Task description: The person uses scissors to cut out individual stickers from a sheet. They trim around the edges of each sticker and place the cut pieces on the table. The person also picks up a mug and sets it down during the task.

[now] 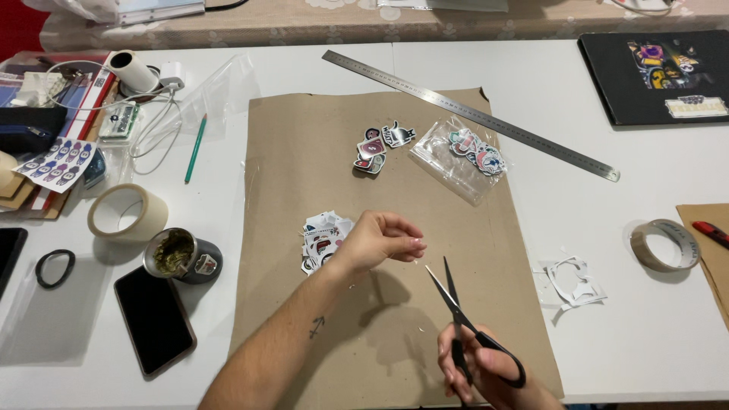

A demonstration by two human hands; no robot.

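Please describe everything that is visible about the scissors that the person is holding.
The scissors have two narrow, pointed metal blades and black loop handles that look like plastic. The blades are slightly open, forming a thin V, and point up and a little left over the brown kraft paper that covers the white table. The right hand grips them at the bottom of the view, fingers through the handles. Nothing lies between the blades, and their tips touch nothing. The left hand is near the tips but apart from them.
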